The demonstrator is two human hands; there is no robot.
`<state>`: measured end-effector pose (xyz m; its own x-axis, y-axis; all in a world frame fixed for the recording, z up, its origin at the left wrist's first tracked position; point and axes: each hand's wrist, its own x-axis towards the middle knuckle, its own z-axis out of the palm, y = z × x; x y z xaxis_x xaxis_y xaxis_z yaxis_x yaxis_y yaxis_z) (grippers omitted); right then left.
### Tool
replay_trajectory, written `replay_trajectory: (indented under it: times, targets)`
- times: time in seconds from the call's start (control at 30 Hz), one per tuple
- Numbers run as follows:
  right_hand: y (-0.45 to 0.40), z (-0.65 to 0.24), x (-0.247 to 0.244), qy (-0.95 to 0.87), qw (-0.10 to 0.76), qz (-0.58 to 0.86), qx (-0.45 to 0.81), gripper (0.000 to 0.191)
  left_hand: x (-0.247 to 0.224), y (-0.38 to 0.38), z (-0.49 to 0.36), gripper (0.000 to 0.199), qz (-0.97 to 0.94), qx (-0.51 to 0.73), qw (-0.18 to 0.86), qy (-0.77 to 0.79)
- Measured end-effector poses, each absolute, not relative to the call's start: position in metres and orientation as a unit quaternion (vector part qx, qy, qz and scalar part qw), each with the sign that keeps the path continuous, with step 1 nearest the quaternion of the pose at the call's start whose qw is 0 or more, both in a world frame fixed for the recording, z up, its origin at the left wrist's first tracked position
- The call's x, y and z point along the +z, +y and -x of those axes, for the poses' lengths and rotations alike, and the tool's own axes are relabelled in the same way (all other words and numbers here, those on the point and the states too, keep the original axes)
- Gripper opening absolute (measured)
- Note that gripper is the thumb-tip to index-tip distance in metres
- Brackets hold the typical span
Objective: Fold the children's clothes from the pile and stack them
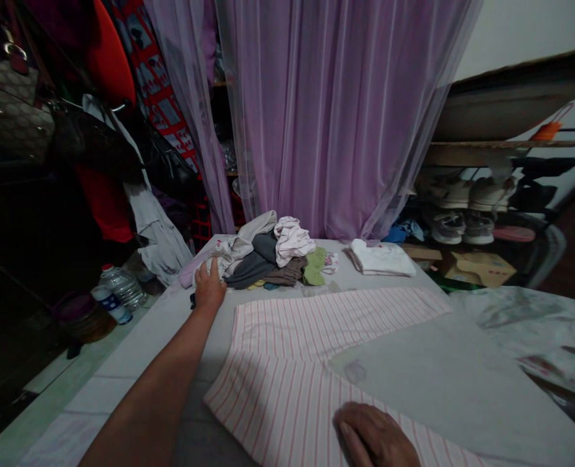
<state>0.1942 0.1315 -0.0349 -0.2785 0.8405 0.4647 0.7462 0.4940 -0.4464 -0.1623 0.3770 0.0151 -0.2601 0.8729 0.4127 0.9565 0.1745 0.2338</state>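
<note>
White pants with pink stripes (287, 383) lie spread on the table, waist end to the left and the two legs reaching right. My right hand (378, 436) rests on the nearer leg, fingers loosely curved over the cloth, not gripping it. At the left end of a heap of crumpled clothes (263, 259), my left hand (210, 285) touches a pale garment with its fingers apart. Grey, brown, green and white pieces show in that heap. To its right sits a folded white garment (382, 259).
The table (414, 370) has a pale cover. Purple curtains (317, 117) hang behind it. At right stands a rack with shoes (463, 224) and a cardboard box (482, 267). Bags (17, 107) hang at left, above a plastic bottle (122, 285) on the floor.
</note>
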Motion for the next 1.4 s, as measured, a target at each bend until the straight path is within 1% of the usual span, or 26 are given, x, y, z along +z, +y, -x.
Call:
replay_trajectory:
  times: [0.13,0.2,0.27,0.3,0.37,0.43,0.53,0.6,0.67,0.73,0.87,1.0,1.1,1.23,1.4]
  targets:
    - [0.127,-0.191,-0.03,-0.786,0.343,0.507,0.09,0.023,0.018,0.365,0.159,0.071,0.575,-0.228,0.083,-0.781]
    - [0.124,-0.19,-0.028,-0.78,0.353,0.509,0.094,0.023,0.022,0.348,0.152,0.071,0.568,-0.217,0.085,-0.789]
    - [0.126,-0.19,-0.025,-0.778,0.343,0.513,0.116,0.025,0.021,0.323,0.139,0.068,0.597,-0.203,0.086,-0.771]
    - [0.13,-0.19,-0.022,-0.78,0.331,0.513,0.135,0.026,0.018,0.309,0.13,0.063,0.63,-0.193,0.075,-0.749]
    - [0.145,-0.188,-0.012,-0.784,0.303,0.512,0.179,0.03,0.006,0.277,0.109,0.052,0.698,-0.165,0.017,-0.697]
    - [0.17,-0.18,0.003,-0.779,0.301,0.514,0.196,0.032,-0.011,0.245,0.088,0.047,0.747,-0.162,-0.018,-0.644]
    - [0.22,-0.15,0.029,-0.777,0.304,0.519,0.185,0.033,-0.033,0.205,0.07,0.048,0.76,-0.192,0.013,-0.621]
    - [0.253,-0.12,0.042,-0.796,0.267,0.515,0.173,0.03,-0.04,0.187,0.067,0.05,0.754,-0.198,0.039,-0.625]
    - [0.279,-0.088,0.049,-0.82,0.227,0.504,0.148,0.032,-0.041,0.178,0.069,0.051,0.749,-0.198,0.055,-0.63]
    - [0.299,-0.06,0.049,-0.847,0.189,0.482,0.123,0.036,-0.04,0.174,0.071,0.05,0.745,-0.202,0.062,-0.632]
    - [0.325,-0.027,0.04,-0.86,0.162,0.469,0.116,0.042,-0.038,0.172,0.069,0.051,0.742,-0.216,0.058,-0.632]
    - [0.344,-0.014,0.029,-0.868,0.133,0.463,0.118,0.022,-0.038,0.172,0.066,0.049,0.737,-0.219,0.044,-0.637]
    - [0.355,-0.006,0.017,-0.866,0.139,0.469,0.105,0.024,-0.038,0.171,0.066,0.05,0.737,-0.215,0.037,-0.639]
    - [0.362,0.003,0.001,-0.85,0.162,0.498,0.046,0.027,-0.04,0.17,0.065,0.052,0.742,-0.215,0.032,-0.635]
    - [0.364,0.01,-0.003,-0.839,0.137,0.525,0.047,0.029,-0.041,0.17,0.064,0.053,0.736,-0.219,0.029,-0.64]
